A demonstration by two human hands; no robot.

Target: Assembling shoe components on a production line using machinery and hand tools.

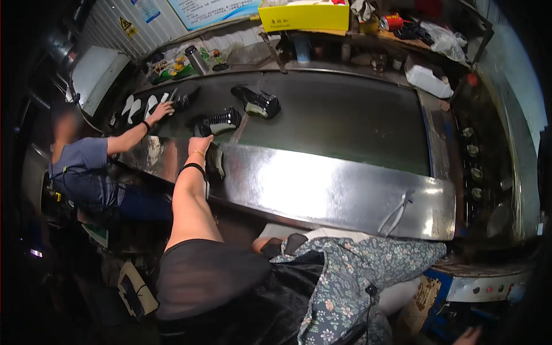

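Observation:
My left arm reaches forward over the metal ledge, and my left hand [200,145] is closed at the top of a dark shoe with a grey-green sole [216,162]. The hand hides part of the shoe. Just beyond my fingers, a glossy black boot [221,122] lies on its side on the dark conveyor belt [339,109]. A second black heeled boot [256,103] lies farther back. At the lower right edge, only some blurred fingers of my right hand [468,336] show; what they hold, if anything, is hidden.
At the left a co-worker [86,161] reaches over the belt near white sole-shaped pieces [150,106]. The shiny metal ledge [287,184] bears a looped strap [397,214]. Behind stand a steel flask [196,60], a yellow box [305,17] and a white container [428,80].

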